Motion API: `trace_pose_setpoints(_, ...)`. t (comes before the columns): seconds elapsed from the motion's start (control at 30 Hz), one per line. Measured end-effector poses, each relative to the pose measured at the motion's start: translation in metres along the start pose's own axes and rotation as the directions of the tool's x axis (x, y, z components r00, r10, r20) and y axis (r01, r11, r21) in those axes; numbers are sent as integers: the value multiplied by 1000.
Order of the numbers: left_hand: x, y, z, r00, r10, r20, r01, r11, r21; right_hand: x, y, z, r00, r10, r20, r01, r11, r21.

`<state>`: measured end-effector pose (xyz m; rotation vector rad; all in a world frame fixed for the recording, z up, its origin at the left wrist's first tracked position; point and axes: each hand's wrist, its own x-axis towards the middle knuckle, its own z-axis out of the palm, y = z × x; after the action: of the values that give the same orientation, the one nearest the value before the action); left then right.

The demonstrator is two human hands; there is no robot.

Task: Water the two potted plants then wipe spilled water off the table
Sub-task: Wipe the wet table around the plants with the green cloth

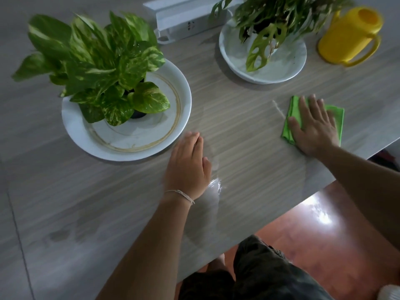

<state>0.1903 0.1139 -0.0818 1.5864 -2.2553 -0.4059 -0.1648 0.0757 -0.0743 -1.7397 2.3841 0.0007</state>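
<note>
— Fingers first: what are they doing?

— On my right hand (pixel 313 124) the fingers (pixel 303 105) are straight and spread, pressed flat on the green cloth (pixel 291 118) at the right of the frame. Nothing is pinched; the palm simply bears down on it. My left hand (pixel 187 163), at the centre, lies flat on the table (pixel 249 152) with the fingers straight and close together, holding nothing. A thin string bracelet (pixel 180 194) sits on that wrist.

— And the water?

— I see a wet sheen (pixel 214 187) on the wood just beside my left wrist, and a faint streak running from the cloth's upper left corner. Darker damp patches (pixel 58 234) show at the lower left.

— Where do the plants stand?

— The variegated plant (pixel 93 66) is at the upper left, its dark pot on a white dish (pixel 177 118) with a brownish ring; my left fingertips lie just beside the dish's rim. The plant with holed leaves (pixel 275 20) is at the top, right of centre, in a second white dish (pixel 281 72), well apart from the cloth.

— The can?

— The yellow watering can (pixel 348 33) stands upright at the upper right, just beside that second dish. A white power strip (pixel 184 16) lies along the top edge between the plants.
</note>
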Motion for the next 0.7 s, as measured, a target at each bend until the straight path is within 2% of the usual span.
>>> trace_pose_setpoints(0.23, 1, 1, -1, 1000, 3, -15, -3, 1000, -14, -18, -20, 10, 1000, 26, -6, -26, 1000, -15)
trace_pose_setpoints(0.37, 0, 1, -1, 999, 1, -42, -2, 999, -32, -69, -61, 25, 990, -138, 7, 138, 990, -41)
trace_pose_setpoints(0.53, 0, -1, -1, 999, -12, -38, 10, 999, -46, -161, -125, 61, 939, -343, -26, 342, 939, -34)
trace_pose_setpoints(0.7, 0, -2, -1, 1000, -19, -7, 19, 999, -34, -190, -138, 68, 913, -407, -24, 406, 913, -34)
